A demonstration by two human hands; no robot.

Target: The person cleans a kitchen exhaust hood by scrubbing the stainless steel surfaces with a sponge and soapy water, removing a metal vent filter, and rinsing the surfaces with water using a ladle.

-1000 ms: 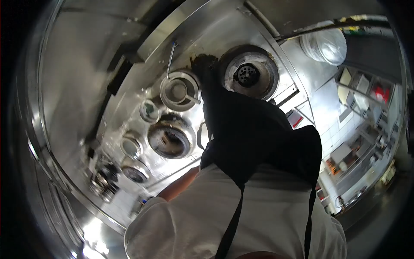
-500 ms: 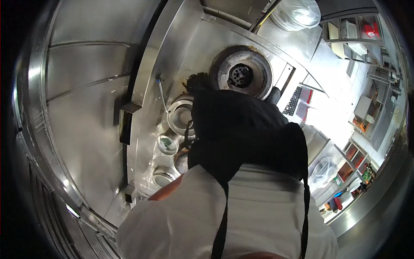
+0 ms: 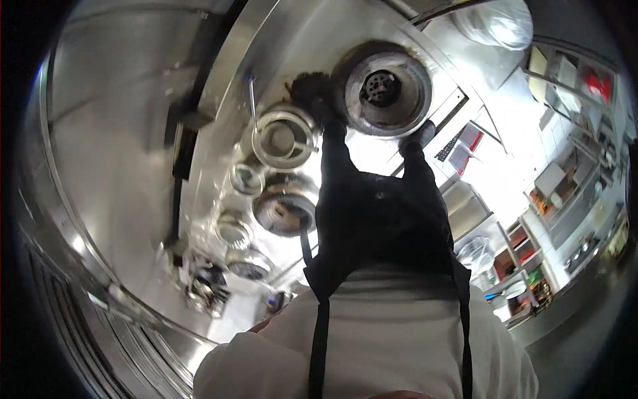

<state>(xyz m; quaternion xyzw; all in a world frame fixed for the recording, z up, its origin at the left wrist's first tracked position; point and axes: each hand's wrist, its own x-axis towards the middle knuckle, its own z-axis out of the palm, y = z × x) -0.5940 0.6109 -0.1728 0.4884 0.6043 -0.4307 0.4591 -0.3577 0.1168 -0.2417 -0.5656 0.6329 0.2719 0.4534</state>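
Observation:
Neither of my hands shows in the head view. A small strip of bare arm (image 3: pixel 261 324) comes out beside my white shirt (image 3: pixel 385 332) on the left, and the hand beyond it is hidden. My black apron (image 3: pixel 385 219) hangs down the front, with my dark-clad legs and shoes (image 3: pixel 420 136) past it. Closest to my left side are a round wok burner (image 3: pixel 286 207) and a metal pot (image 3: pixel 234 233). What either hand holds or touches cannot be seen.
Ahead of my feet is a large round burner (image 3: pixel 419 100) on a steel range. A metal pot with a handled strainer (image 3: pixel 266 156) and a small bowl (image 3: pixel 247 179) stand left. Shelves with trays and a red item (image 3: pixel 597 86) line the right. Clear plastic-covered containers (image 3: pixel 495 26) sit at the top.
My body and view have shifted and tilted. The apron has drawn back, so my legs, the second burner and more pots on the left now show.

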